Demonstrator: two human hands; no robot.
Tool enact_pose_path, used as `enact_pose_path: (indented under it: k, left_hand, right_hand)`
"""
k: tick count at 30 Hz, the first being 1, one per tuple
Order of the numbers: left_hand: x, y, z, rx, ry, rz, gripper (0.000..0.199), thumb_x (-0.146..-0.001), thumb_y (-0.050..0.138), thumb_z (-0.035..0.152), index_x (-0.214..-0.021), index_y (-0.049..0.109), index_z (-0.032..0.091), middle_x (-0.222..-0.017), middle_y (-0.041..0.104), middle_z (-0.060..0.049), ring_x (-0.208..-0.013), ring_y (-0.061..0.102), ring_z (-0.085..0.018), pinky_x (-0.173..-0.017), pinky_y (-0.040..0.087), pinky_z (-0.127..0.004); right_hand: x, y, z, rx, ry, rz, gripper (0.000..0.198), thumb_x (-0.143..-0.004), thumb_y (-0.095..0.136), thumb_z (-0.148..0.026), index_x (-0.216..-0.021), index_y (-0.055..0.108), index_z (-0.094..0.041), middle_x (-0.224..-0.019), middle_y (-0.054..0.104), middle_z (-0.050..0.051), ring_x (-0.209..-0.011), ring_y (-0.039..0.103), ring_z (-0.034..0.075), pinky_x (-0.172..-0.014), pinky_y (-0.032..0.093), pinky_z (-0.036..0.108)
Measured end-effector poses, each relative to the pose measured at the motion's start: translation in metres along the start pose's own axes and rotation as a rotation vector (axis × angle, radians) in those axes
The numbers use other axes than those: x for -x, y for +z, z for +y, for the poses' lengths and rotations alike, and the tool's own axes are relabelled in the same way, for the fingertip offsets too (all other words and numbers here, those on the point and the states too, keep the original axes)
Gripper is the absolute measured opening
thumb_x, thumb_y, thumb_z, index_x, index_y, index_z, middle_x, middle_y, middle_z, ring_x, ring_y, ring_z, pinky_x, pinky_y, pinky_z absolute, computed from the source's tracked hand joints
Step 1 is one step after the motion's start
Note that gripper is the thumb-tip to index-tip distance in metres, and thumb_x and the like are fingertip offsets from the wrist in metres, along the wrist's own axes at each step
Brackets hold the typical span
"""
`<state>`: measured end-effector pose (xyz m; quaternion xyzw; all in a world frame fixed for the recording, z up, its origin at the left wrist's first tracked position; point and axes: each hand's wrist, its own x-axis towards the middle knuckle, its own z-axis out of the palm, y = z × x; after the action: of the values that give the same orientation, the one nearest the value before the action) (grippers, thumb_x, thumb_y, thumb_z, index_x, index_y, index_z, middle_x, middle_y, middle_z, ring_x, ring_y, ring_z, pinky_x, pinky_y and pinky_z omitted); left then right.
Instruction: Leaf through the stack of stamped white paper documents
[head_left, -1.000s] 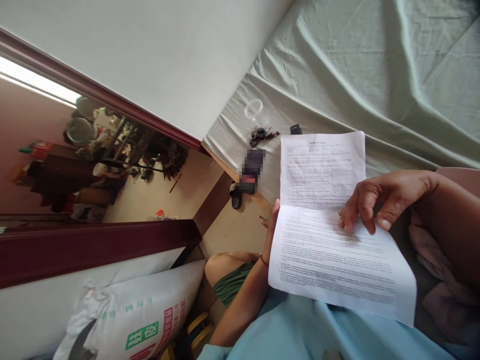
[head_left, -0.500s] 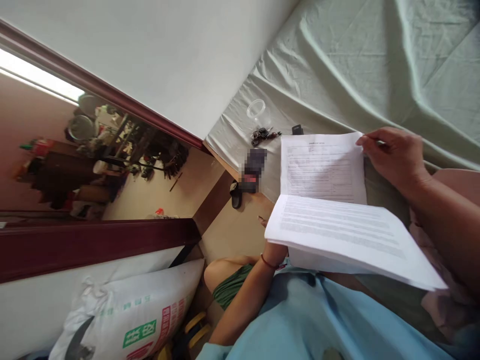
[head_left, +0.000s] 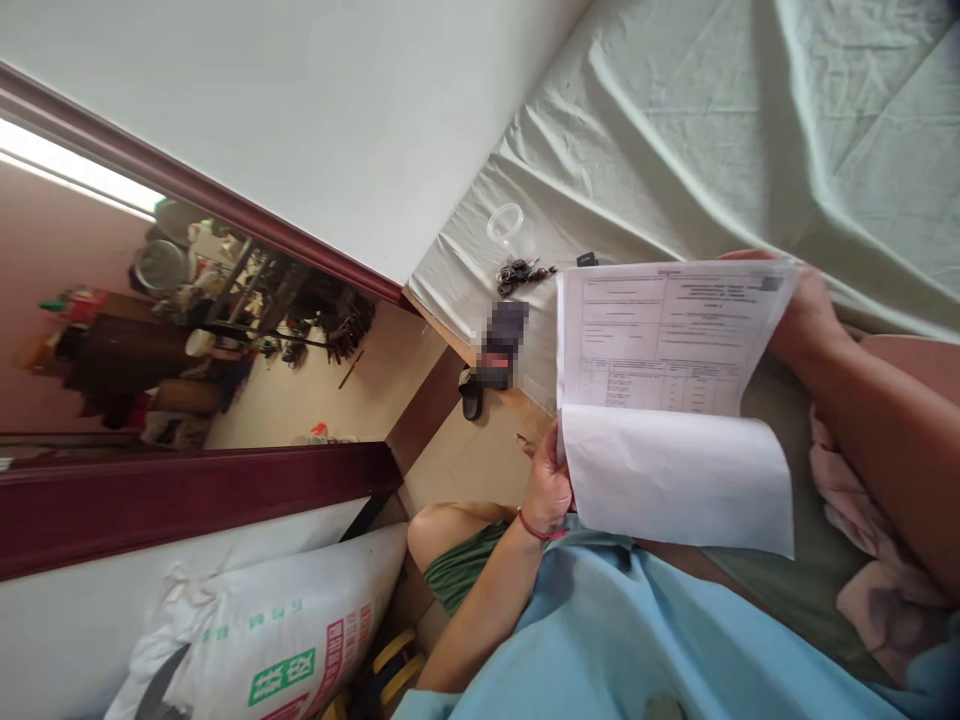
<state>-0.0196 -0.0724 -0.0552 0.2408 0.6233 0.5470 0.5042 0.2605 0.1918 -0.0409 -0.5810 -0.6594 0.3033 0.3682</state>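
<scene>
A stapled-looking set of printed paper sheets (head_left: 645, 330) lies open over my lap and the bed edge. Its upper page carries a form with boxes, a table and a small square code in the corner. Below it, a blank white page (head_left: 675, 480) curls downward. My left hand (head_left: 550, 490), with a red cord at the wrist, grips the left edge of the sheets, its fingers partly behind them. At the upper right corner, my right hand (head_left: 806, 315) is closed on the upper page; most of its fingers are hidden behind the paper.
Keys (head_left: 517, 274), a clear plastic cup (head_left: 508, 228) and a small black item (head_left: 587, 259) rest on the pale green sheet (head_left: 675, 150). A pixelated dark object (head_left: 504, 340) lies near the bed edge. A black slipper (head_left: 471, 395) is on the floor; a white sack (head_left: 285, 620) stands lower left.
The printed bundle bent over the lower half has swung up, so a different form page now shows on top with a blank page below. My right hand moved slightly right, behind the page corner.
</scene>
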Motion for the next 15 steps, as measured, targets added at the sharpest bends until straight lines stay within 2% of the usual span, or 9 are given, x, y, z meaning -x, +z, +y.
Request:
enact_pose_path:
  k: [2, 4, 8, 12, 15]
  left_hand:
    - [-0.001, 0.000, 0.000, 0.001, -0.004, -0.013, 0.070, -0.067, 0.102, 0.041, -0.132, 0.076, 0.033, -0.137, 0.080, -0.002, -0.131, 0.073, -0.029, -0.120, 0.054, -0.045]
    - [-0.001, 0.001, 0.003, -0.006, -0.007, -0.033, 0.067, -0.069, 0.101, 0.041, -0.131, 0.077, 0.032, -0.133, 0.082, -0.002, -0.128, 0.074, -0.029, -0.119, 0.055, -0.045]
    - [0.000, 0.004, 0.011, -0.016, -0.022, -0.063, 0.059, -0.075, 0.098, 0.043, -0.129, 0.078, 0.029, -0.131, 0.082, -0.005, -0.128, 0.074, -0.031, -0.116, 0.057, -0.044]
    - [0.002, 0.005, 0.013, -0.017, -0.011, -0.074, 0.059, -0.075, 0.098, 0.041, -0.128, 0.078, 0.030, -0.133, 0.081, -0.004, -0.130, 0.073, -0.031, -0.116, 0.056, -0.044]
    - [0.001, 0.004, 0.010, -0.053, 0.025, -0.064, 0.055, -0.076, 0.097, 0.041, -0.127, 0.078, 0.030, -0.131, 0.081, -0.003, -0.127, 0.073, -0.029, -0.116, 0.056, -0.042]
  right_hand:
    - [0.002, -0.004, -0.008, -0.002, 0.051, 0.003, 0.037, -0.073, 0.081, -0.048, -0.103, 0.078, -0.026, -0.094, 0.080, 0.005, -0.090, 0.074, 0.027, -0.084, 0.056, 0.039]
    - [0.004, -0.007, -0.015, 0.023, 0.047, 0.015, 0.037, -0.071, 0.086, -0.054, -0.093, 0.078, -0.024, -0.082, 0.076, 0.004, -0.080, 0.070, 0.024, -0.077, 0.053, 0.035]
    - [0.007, -0.010, -0.022, 0.003, -0.003, -0.015, 0.042, -0.078, 0.081, -0.063, -0.078, 0.074, -0.022, -0.064, 0.063, 0.000, -0.066, 0.057, 0.017, -0.065, 0.043, 0.030]
    - [0.010, -0.010, -0.023, -0.020, -0.034, -0.047, 0.041, -0.082, 0.079, -0.062, -0.074, 0.074, -0.022, -0.065, 0.061, 0.000, -0.068, 0.055, 0.017, -0.065, 0.041, 0.030]
    - [0.012, -0.010, -0.026, -0.010, -0.073, 0.021, 0.040, -0.083, 0.078, -0.062, -0.073, 0.075, -0.023, -0.077, 0.066, 0.003, -0.071, 0.058, 0.019, -0.069, 0.045, 0.033]
